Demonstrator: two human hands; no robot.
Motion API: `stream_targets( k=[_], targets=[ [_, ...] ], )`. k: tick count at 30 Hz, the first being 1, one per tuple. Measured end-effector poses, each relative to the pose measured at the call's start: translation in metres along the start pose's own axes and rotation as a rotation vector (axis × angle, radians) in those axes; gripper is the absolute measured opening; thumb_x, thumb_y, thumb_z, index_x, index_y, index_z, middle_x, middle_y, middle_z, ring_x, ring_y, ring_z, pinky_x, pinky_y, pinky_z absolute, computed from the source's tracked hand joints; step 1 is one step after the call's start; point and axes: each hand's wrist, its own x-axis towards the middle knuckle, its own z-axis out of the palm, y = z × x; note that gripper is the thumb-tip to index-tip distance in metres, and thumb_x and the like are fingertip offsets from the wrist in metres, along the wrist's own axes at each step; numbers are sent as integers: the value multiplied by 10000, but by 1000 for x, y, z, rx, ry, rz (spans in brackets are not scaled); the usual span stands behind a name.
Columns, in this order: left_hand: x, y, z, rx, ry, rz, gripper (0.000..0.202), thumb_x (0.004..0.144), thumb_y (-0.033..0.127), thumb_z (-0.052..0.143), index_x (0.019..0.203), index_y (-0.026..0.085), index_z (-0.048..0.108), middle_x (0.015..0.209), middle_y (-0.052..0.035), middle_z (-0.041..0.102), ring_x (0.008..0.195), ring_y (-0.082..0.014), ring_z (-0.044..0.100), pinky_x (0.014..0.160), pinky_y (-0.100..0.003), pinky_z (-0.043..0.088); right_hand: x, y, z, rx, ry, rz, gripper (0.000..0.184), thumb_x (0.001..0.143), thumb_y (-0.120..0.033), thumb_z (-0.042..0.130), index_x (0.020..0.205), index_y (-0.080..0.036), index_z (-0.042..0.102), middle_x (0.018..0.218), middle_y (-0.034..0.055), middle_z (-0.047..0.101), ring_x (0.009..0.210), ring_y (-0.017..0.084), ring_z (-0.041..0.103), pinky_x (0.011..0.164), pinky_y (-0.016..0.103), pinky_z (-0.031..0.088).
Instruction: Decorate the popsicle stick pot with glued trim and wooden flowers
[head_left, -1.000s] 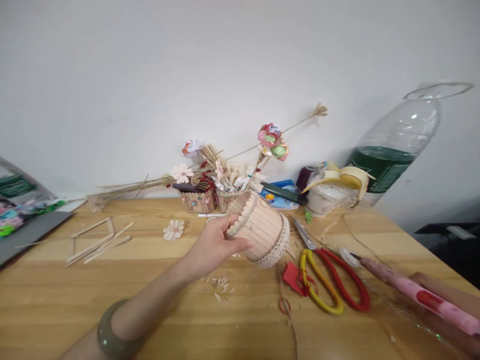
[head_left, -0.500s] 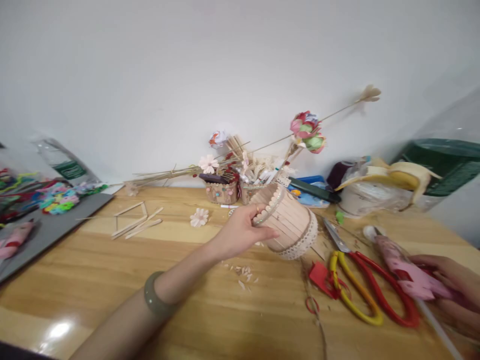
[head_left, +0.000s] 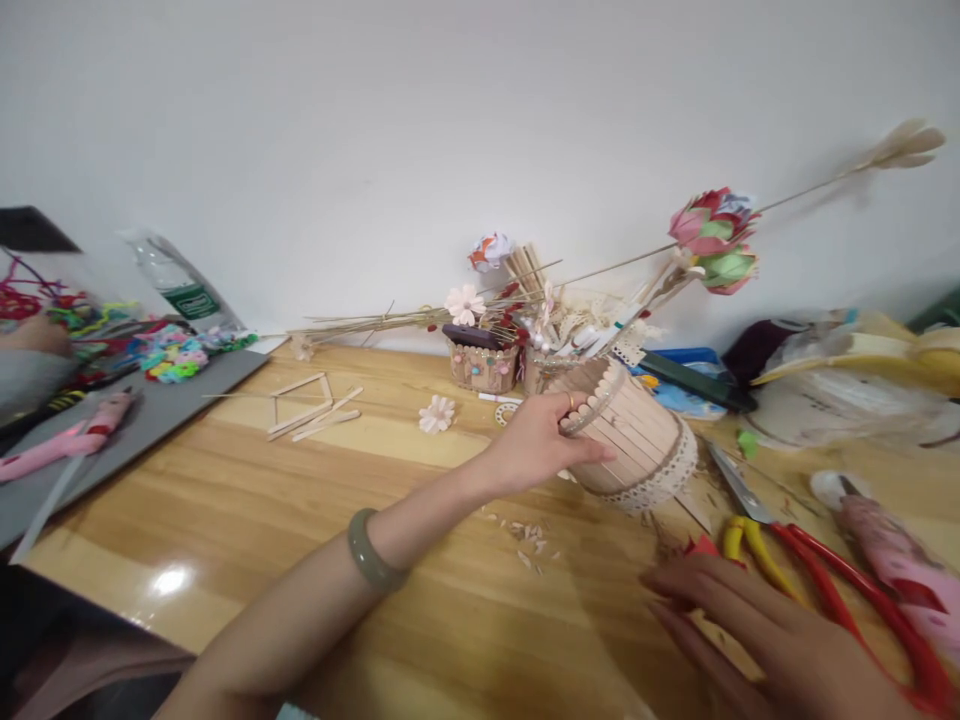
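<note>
My left hand (head_left: pixel 541 448) grips the rim of a round holder made of wooden craft sticks (head_left: pixel 634 435), trimmed with lace and beads, and holds it tilted just above the wooden table (head_left: pixel 247 500). A jade bangle sits on that wrist. My right hand (head_left: pixel 757 630) lies low at the right with its fingers stretched out flat over the table, beside red and yellow scissors (head_left: pixel 817 590). It holds nothing. A pink glue gun (head_left: pixel 896 555) lies on the table to the right of the scissors.
Small decorated pots with paper flowers and dried stems (head_left: pixel 510 345) stand at the wall. Loose craft sticks (head_left: pixel 315 405) and a paper flower (head_left: pixel 437 413) lie left of centre. A grey tray (head_left: pixel 150 420) with a second pink glue gun (head_left: pixel 67 440) and coloured bits sits far left. Clutter fills the right back.
The view has swung left. My right hand has let go of the pink glue gun and moved left, flat by the scissors. My left hand keeps the stick holder.
</note>
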Motion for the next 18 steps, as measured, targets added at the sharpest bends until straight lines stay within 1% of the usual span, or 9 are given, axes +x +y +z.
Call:
stream_targets(
  k=[2, 3, 4, 6, 7, 8, 11, 13, 18],
  targets=[
    [0, 3, -2, 20, 11, 8, 279, 580, 173, 716, 835, 112, 618, 823, -21, 626, 779, -141, 553, 765, -263, 431, 22, -21, 5, -22, -52, 92, 225, 873, -323, 418, 907, -266, 633, 814, 25, 703, 657, 155, 671, 518, 234, 532],
    [-1, 5, -4, 25, 14, 15, 289, 583, 189, 720, 842, 114, 617, 833, -22, 626, 786, -143, 554, 769, -263, 432, 31, -26, 5, -46, -78, 143, 258, 871, -334, 403, 793, -247, 633, 698, 22, 690, 543, 160, 648, 423, 238, 491],
    [-1, 8, -5, 30, 17, 25, 293, 587, 207, 722, 844, 116, 615, 839, -23, 626, 793, -146, 554, 772, -264, 433, 39, -30, 4, -77, -93, 186, 300, 866, -340, 392, 699, -236, 618, 610, 25, 665, 475, 170, 623, 370, 249, 450],
    [-1, 13, -8, 44, 19, 57, 285, 599, 239, 718, 835, 120, 611, 838, -24, 623, 802, -151, 555, 774, -265, 433, 49, -31, 3, -117, -123, 232, 361, 862, -333, 374, 578, -230, 572, 521, 33, 622, 434, 190, 602, 345, 265, 406],
    [0, 14, -10, 53, 21, 75, 279, 607, 246, 713, 834, 120, 610, 840, -26, 622, 807, -153, 556, 779, -267, 432, 53, -30, 3, -125, -131, 231, 360, 860, -318, 370, 575, -230, 571, 532, 34, 624, 456, 194, 611, 361, 267, 413],
    [0, 16, -11, 64, 21, 95, 273, 614, 247, 707, 835, 119, 610, 844, -29, 622, 812, -155, 557, 788, -269, 430, 55, -29, 5, -108, -151, 215, 339, 863, -299, 365, 621, -231, 592, 590, 33, 647, 512, 191, 633, 401, 265, 441],
    [2, 16, -13, 73, 12, 140, 269, 632, 254, 691, 845, 113, 607, 845, -38, 623, 812, -155, 560, 801, -273, 429, 60, -28, 14, 32, -213, 120, 291, 882, -259, 346, 848, -249, 635, 827, 16, 687, 717, 160, 667, 572, 253, 514],
    [3, 14, -13, 75, 9, 155, 265, 639, 277, 687, 835, 119, 604, 828, -31, 619, 801, -150, 558, 793, -269, 432, 64, -30, 22, 114, -204, 77, 293, 899, -261, 338, 925, -244, 629, 895, 23, 678, 777, 153, 659, 640, 261, 519],
    [4, 9, -13, 119, -2, 169, 230, 659, 321, 672, 786, 140, 606, 804, -20, 618, 820, -160, 561, 806, -275, 443, 72, -37, 38, 67, -114, 27, 237, 887, -225, 388, 910, -225, 624, 816, 19, 639, 675, 142, 638, 562, 246, 494]
  ],
)
